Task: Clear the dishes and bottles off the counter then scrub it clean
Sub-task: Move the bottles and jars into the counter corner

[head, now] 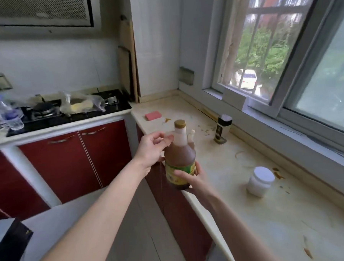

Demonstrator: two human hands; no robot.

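Bottle: I see a brown bottle with a gold cap, upright in the air over the front edge of the bench. Its base is hidden behind fingers.
Right hand: the right hand has its fingers wrapped round the bottle's green and yellow label.
Left hand: the left hand has curled fingers beside the bottle's neck. I cannot tell whether they pinch it or only come near.
On the bench: a white jar stands near the front, a small dark bottle by the window ledge, a pink sponge at the far corner, with brown stains scattered between.
Hard to make out: the label print is too blurred for me to read. On the stove, a clear bag and a water bottle are smeared.
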